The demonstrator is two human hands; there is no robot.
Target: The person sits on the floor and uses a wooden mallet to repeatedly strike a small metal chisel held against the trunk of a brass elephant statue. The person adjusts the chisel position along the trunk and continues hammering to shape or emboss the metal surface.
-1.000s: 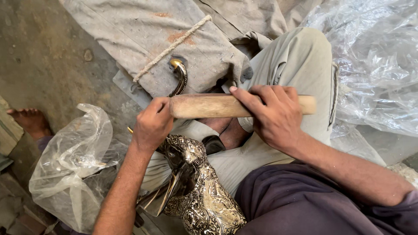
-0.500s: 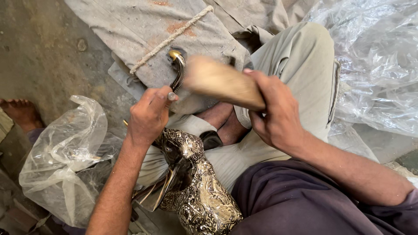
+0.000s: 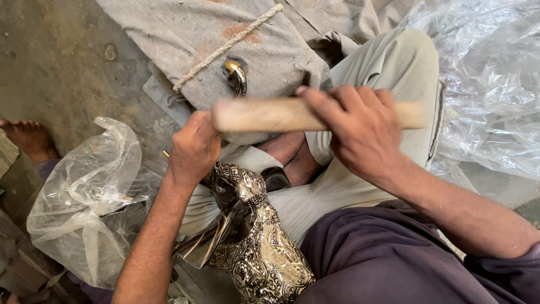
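Swung back to level since half a second ago, when it tilted up toward the camera: wooden stick (image 3: 281, 114), now lying crosswise above the lap. Gripped near its right end by the right hand (image 3: 360, 132), fingers (image 3: 337, 98) curled over the top and clenched around the wood, the blunt left end jutting free just above the left hand (image 3: 194, 149). Left fingers clenched too, balled into a fist over something thin; only a small yellowish tip (image 3: 166, 153) showing at the fist's outer edge, too little to say what kind of tool. Fist pressed down right at the top of an engraved metal figure (image 3: 253, 242), silver and dark, patterned all over, standing tilted between the knees and leaning against the light trouser leg (image 3: 388, 73). Bare foot (image 3: 292, 157) tucked just behind the figure's top, a dark rounded piece (image 3: 277, 179) touching it. Further out, beyond the stick, a curved shiny metal hook (image 3: 237, 76) poking through a dusty grey cloth (image 3: 185, 34), with a pale rope (image 3: 225, 45) running diagonally across that cloth. On the left, a crumpled clear plastic bag (image 3: 84, 197) on the concrete floor (image 3: 50, 62), near the left forearm. On the right, a spread of clear plastic sheeting (image 3: 489, 84). At the far left edge, another bare foot (image 3: 31, 138).
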